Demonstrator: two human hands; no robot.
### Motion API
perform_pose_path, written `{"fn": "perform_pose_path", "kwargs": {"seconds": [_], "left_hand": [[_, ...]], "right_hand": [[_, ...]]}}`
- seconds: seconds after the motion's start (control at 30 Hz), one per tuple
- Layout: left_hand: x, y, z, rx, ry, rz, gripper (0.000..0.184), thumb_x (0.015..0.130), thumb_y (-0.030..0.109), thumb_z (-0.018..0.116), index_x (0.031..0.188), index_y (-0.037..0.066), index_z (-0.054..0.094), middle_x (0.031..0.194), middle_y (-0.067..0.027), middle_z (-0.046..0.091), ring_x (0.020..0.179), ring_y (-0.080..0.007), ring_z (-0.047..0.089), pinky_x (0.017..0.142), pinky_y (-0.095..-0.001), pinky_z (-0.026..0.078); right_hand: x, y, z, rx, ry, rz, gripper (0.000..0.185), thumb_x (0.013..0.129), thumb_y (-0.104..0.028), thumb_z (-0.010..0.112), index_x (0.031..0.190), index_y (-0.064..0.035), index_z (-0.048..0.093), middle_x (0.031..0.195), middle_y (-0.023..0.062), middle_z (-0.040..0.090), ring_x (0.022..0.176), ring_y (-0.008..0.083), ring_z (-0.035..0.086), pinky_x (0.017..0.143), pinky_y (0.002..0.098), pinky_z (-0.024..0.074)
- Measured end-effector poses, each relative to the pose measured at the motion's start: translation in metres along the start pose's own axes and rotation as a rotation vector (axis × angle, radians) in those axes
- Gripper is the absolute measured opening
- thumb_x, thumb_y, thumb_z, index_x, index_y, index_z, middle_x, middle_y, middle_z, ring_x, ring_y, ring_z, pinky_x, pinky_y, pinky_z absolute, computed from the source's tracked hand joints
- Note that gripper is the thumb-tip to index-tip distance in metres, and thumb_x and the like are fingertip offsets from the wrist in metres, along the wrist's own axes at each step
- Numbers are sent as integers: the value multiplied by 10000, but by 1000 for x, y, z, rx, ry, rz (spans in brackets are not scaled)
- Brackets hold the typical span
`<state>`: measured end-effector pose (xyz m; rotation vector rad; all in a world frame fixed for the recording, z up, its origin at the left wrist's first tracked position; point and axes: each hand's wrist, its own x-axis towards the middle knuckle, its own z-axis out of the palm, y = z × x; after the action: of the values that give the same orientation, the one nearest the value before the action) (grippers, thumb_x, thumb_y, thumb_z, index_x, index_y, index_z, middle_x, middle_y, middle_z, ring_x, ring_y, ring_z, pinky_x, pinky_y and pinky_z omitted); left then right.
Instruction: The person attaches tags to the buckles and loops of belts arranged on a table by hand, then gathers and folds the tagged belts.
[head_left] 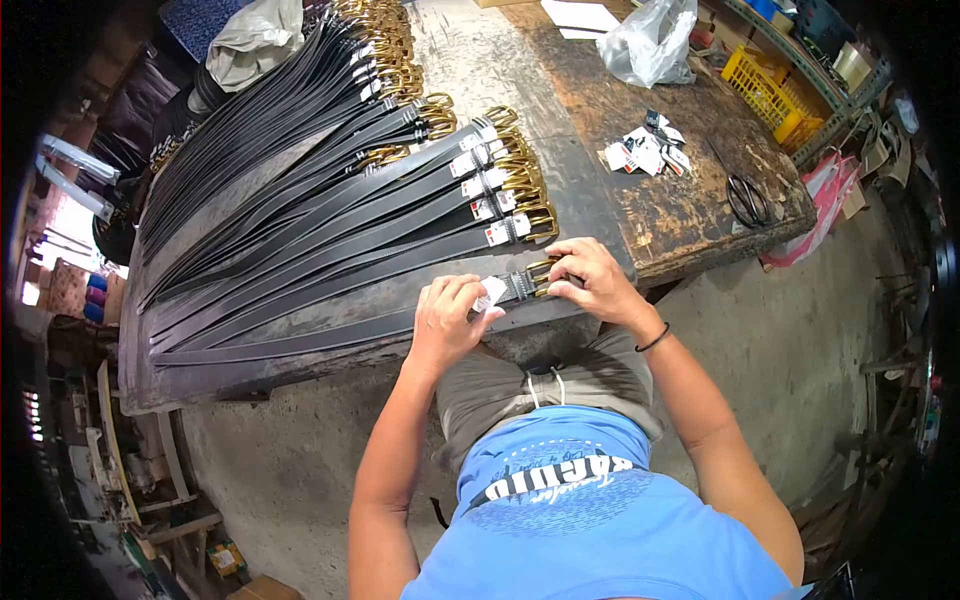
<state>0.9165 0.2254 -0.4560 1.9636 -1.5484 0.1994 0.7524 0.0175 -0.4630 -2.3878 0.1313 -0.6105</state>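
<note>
A black belt [300, 348] lies along the near edge of the table, its buckle end at my hands. My right hand [597, 284] is closed on that belt's brass-coloured buckle [541, 277]. My left hand [447, 318] pinches a white tag [491, 293] against the strap, just left of the buckle; its fingertips are partly hidden. Just beyond, several black belts [400, 205] lie fanned out side by side, their gold buckles [525, 175] to the right. White tags [507, 230] are fixed near those buckles.
Farther back lies a big pile of belts [270, 90]. On the brown tabletop [560, 90] are loose tags [648, 150], scissors [747, 200] and a clear plastic bag [650, 45]. A yellow crate [765, 95] stands on the right, near a pink-and-white bag [815, 210].
</note>
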Motion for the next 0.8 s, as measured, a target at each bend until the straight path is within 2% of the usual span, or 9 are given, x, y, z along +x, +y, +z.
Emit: {"fn": "perform_pose_path", "kwargs": {"seconds": [0.13,0.2,0.63,0.7,0.73,0.8], "left_hand": [[7,-5,5,-63,-72,52,248,729,166,767,915,67,636,1020,-77,673,940,-264,602,831,-382,468],[11,-4,8,-89,-86,148,224,733,140,756,914,63,648,1024,-80,674,931,-265,606,829,-385,476],[24,-1,7,-89,-191,218,239,749,143,747,949,53,653,1046,-79,671,941,-277,605,822,-378,484],[25,-1,17,-227,-115,132,304,737,164,767,990,50,640,1056,-88,664,933,-282,607,816,-377,486],[23,-2,21,-230,-116,136,304,737,164,767,990,50,640,1056,-88,664,933,-282,607,816,-377,486],[19,-1,24,-266,4,16,401,701,220,801,1028,59,634,1038,-84,650,949,-277,595,828,-378,475]], "right_hand": [[0,3,2,-83,-63,-33,182,752,-258,755,842,-136,654,1168,24,618,1142,242,520,962,412,381],[-1,4,3,-79,-49,-36,176,747,-251,759,838,-142,655,1165,15,621,1142,236,522,958,408,380],[-2,2,2,-38,-35,-34,166,747,-244,756,824,-143,649,1174,3,619,1146,231,515,962,408,372],[-2,3,3,-29,-37,-22,169,747,-247,756,825,-141,649,1174,3,619,1150,231,513,963,409,371],[-3,4,3,-21,-42,-12,172,747,-250,755,826,-140,650,1174,2,619,1154,232,512,964,410,370],[-3,5,4,-23,-34,-13,173,747,-251,756,827,-139,651,1176,2,620,1157,231,511,966,411,369]]}}
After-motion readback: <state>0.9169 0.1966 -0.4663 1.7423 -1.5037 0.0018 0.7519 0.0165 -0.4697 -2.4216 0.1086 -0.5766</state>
